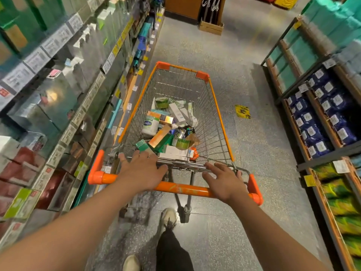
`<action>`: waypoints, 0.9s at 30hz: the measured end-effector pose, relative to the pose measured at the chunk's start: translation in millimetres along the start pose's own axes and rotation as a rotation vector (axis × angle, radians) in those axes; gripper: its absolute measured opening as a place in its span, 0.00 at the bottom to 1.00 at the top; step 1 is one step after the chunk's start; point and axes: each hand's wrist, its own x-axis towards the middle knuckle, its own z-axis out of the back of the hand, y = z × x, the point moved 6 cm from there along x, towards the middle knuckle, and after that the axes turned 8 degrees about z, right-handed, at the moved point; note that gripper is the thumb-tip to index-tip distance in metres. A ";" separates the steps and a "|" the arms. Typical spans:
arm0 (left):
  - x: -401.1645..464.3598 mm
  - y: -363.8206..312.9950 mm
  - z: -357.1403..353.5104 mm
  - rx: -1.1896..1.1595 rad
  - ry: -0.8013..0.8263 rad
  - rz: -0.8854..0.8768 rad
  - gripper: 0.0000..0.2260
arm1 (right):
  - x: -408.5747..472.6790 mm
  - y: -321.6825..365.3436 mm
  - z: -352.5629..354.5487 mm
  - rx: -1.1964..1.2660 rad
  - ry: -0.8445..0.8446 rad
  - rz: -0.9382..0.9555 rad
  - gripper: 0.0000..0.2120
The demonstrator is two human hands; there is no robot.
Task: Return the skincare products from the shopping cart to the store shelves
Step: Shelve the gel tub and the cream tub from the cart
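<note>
The skincare products [168, 130] lie heaped in the near half of the cart [220, 118], boxes and jars tumbled together. Both grips are spread apart, clamped on nothing: the left hand [143, 171] and right hand [224, 181] rest flat on the orange handle [181, 187]. With palms only laid on, a push could likely veer the cart into the left shelves [64, 98], which it stands just beside. The right shelves [316, 118] stand well apart across the floor [244, 153]. A crate [211, 27] sits far down the aisle.
</note>
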 end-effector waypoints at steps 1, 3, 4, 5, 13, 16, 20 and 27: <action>5.8 -1.2 3.0 -0.002 -0.017 0.010 0.29 | 1.5 -0.8 -0.6 0.000 0.000 0.002 0.27; 20.7 -4.1 11.8 -0.014 -0.045 0.026 0.26 | 8.6 -2.7 0.6 0.007 -0.027 -0.002 0.27; 28.0 -6.3 16.4 -0.051 -0.045 0.026 0.25 | 13.6 -3.3 2.1 0.002 -0.057 -0.002 0.26; 34.9 -10.4 21.8 -0.111 -0.041 0.022 0.23 | 20.1 -3.1 5.1 -0.003 -0.090 0.004 0.25; 78.5 -36.5 41.2 -0.533 0.030 0.131 0.11 | 106.6 -12.6 9.4 0.462 -0.032 0.034 0.21; 96.5 -39.5 38.6 -0.541 0.074 0.207 0.15 | 141.4 -12.7 12.5 0.564 -0.014 0.002 0.19; 114.1 -44.9 39.1 -0.608 0.086 0.260 0.16 | 179.2 -9.9 -4.7 0.767 0.011 -0.128 0.13; 162.6 -34.6 30.6 -0.703 0.177 0.352 0.16 | 241.8 -7.8 -51.4 0.903 0.047 -0.318 0.11</action>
